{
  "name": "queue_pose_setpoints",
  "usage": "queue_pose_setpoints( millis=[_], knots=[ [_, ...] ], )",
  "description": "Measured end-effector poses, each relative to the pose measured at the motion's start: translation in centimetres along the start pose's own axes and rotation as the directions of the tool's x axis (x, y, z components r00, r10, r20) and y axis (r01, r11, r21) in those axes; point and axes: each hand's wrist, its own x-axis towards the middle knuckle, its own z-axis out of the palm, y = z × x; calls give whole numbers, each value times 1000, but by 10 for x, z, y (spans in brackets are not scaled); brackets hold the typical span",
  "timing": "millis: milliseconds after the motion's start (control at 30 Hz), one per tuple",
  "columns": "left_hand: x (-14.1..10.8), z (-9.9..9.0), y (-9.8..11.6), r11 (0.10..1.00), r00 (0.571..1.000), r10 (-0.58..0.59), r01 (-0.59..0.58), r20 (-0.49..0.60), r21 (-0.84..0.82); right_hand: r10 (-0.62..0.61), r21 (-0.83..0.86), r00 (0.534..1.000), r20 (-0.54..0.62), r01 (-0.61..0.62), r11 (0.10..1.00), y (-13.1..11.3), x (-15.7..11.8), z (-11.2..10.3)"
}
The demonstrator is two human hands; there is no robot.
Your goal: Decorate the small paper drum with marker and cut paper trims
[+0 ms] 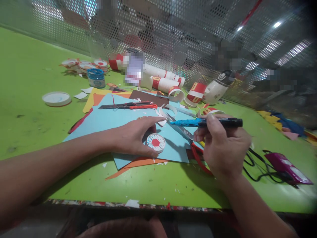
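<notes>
A small round white disc point(155, 142) with a red centre and blue dots lies on light blue paper point(91, 127). My left hand point(135, 135) curves around its left side, thumb at the near edge, fingers apart from the thumb. In my right hand point(224, 145) is a black pen point(223, 122) whose front end is coated in blue; its tip points left, above and to the right of the disc. Scissors with red handles point(198, 155) lie partly beneath my right hand, blades towards the upper left. Red and black cutters point(141, 105) rest on the paper beyond my left hand.
An open blue paint jar point(96, 78) and a white lid point(56, 99) stand at the left. Red and white paper cups point(195, 94) and cut rings sit behind the paper. At the right lies a purple device point(288, 168) with a black cord. A perforated metal screen rises behind.
</notes>
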Motion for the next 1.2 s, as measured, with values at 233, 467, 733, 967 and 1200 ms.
queue_pose_setpoints(
  millis=[233, 467, 733, 967, 1200],
  knots=[
    [-1, -2, 0, 999, 999, 12, -11, 38, -33, -4, 19, 1000, 4, 4, 1000, 2, 1, -1],
    [-3, -7, 1, 997, 993, 39, -31, 110, -74, 26, 30, 999, 27, -27, 999, 1, 2, -2],
    [-3, -6, 0, 986, 994, 42, -26, 97, -162, 47, 70, 998, 41, -50, 996, 3, 4, -3],
    [-3, -5, 0, 985, 997, 6, 8, 80, -173, 52, 59, 998, 42, -55, 997, 3, 6, -4],
    [-4, -3, -1, 991, 998, 6, 2, 56, -133, 120, -7, 990, 78, -120, 993, 6, 14, -2]
  ],
)
